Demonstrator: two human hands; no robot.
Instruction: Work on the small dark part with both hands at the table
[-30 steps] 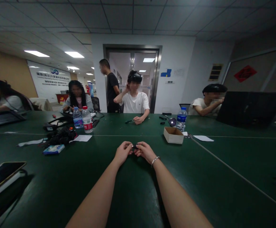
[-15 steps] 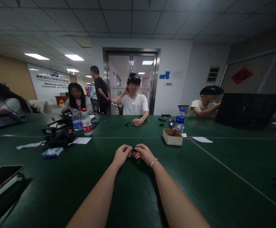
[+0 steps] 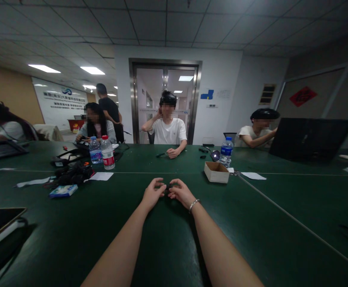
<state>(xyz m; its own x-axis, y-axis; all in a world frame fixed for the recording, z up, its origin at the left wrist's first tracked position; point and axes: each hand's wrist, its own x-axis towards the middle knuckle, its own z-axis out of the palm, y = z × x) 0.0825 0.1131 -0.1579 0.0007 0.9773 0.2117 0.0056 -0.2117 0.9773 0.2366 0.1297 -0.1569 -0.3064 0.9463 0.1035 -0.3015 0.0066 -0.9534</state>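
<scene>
A small black object (image 3: pixel 168 187) is held between my two hands, just above the green table; it is too small and too dark to tell its kind. My left hand (image 3: pixel 155 193) has its fingers curled loosely, with the thumb side against the object's left end. On the other end, the bent fingers and thumb of my right hand (image 3: pixel 181 193) grip it. A silver bracelet (image 3: pixel 194 205) circles my right wrist. The fingertips partly hide the object.
An open cardboard box (image 3: pixel 216 173) stands right of my hands, with a blue-labelled water bottle (image 3: pixel 226 152) behind it. Two bottles, black gear (image 3: pixel 73 173) and a blue-white packet (image 3: pixel 63 191) lie left. A phone (image 3: pixel 3 223) is near left. Across sits a person in white (image 3: pixel 170 131).
The fingers of my left hand have lifted and loosened a little around the small black object. My right fingers have spread slightly. A standing person in the background has moved left.
</scene>
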